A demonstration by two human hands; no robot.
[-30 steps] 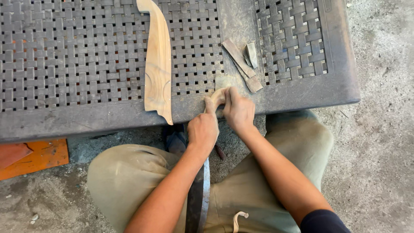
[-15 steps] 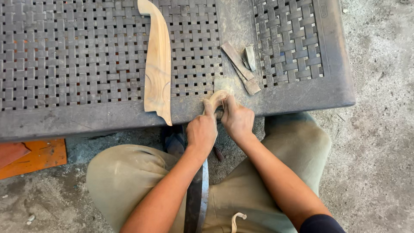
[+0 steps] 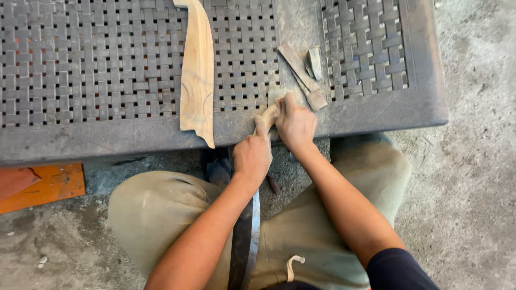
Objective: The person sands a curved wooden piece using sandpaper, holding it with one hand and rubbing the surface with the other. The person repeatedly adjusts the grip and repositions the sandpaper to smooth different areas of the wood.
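Both hands meet at the near edge of a grey woven-metal table (image 3: 107,134). My left hand (image 3: 251,157) is closed around the lower part of a small pale wooden piece (image 3: 268,114), thumb pointing up along it. My right hand (image 3: 294,124) covers the piece's top and right side, pressing it against the table edge. Below my left hand, a long dark metal blade (image 3: 248,236) runs down between my knees; where it joins the wooden piece is hidden by my fingers.
A long curved pale wooden blank (image 3: 198,70) lies on the table left of my hands. A flat brown strip (image 3: 300,72) and a small grey block (image 3: 315,62) lie just behind them. An orange board (image 3: 48,188) lies on the dusty concrete floor at the left.
My hands stay at the table edge on the wooden piece. The right hand has shifted slightly up over its top. The curved blank has not moved.
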